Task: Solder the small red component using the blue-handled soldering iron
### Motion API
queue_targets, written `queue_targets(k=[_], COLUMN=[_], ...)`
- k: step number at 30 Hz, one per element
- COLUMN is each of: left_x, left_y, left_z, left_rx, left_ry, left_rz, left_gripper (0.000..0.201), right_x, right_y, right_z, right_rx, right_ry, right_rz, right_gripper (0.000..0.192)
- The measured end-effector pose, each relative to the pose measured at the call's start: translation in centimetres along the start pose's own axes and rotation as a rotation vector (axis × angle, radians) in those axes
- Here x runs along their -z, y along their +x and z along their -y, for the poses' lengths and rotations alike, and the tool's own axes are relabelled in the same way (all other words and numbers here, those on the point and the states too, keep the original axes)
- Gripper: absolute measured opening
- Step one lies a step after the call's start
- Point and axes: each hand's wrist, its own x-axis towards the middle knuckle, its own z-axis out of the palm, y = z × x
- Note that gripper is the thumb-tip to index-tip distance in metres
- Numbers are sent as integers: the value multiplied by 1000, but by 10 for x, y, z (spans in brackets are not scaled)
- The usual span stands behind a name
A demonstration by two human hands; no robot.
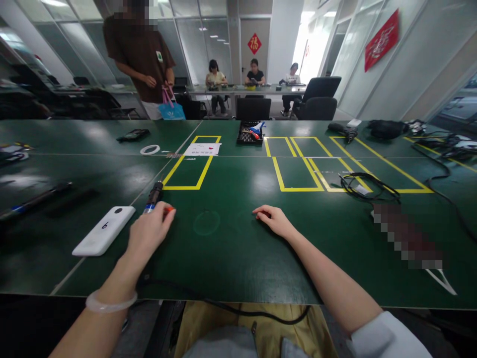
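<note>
My left hand (151,228) is closed around a black and blue cylindrical tool that looks like an electric screwdriver (154,196), its dark end pointing away from me. A bit of orange shows by the fingertips. Just left of that hand lies a white slab-shaped case (106,231) marked with a handwritten digit. My right hand (274,219) rests on the green table (238,258), fingers loosely bent and pointing left, with nothing visible in it. Between the hands, a faint circle is marked on the tabletop.
Yellow tape outlines (298,190) mark the table. Behind them stand a black tray of small parts (250,133) and a power drill (345,132). A coiled cable (368,186) and pixelated object lie right. A black cable (261,314) crosses my lap. A person (143,59) stands opposite.
</note>
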Motion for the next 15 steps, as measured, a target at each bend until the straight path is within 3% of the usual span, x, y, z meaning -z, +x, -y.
queue_targets(k=[4,8,11,15], left_x=[-6,-32,-55,-70], left_y=[15,27,29,23], left_z=[-87,-161,-188,-195], left_rx=[-299,-365,-326,-256], left_ry=[-609,-1050,-1275,-1388], left_rz=[157,464,652,721], left_gripper=[37,43,58,60], right_x=[1,2,2,-1], right_y=[0,0,1,3], right_z=[-1,-2,-4,-8], right_rx=[-7,-3,9,6], right_ry=[36,202,440,523], right_rz=[7,35,84,83], right_gripper=[22,27,40,28])
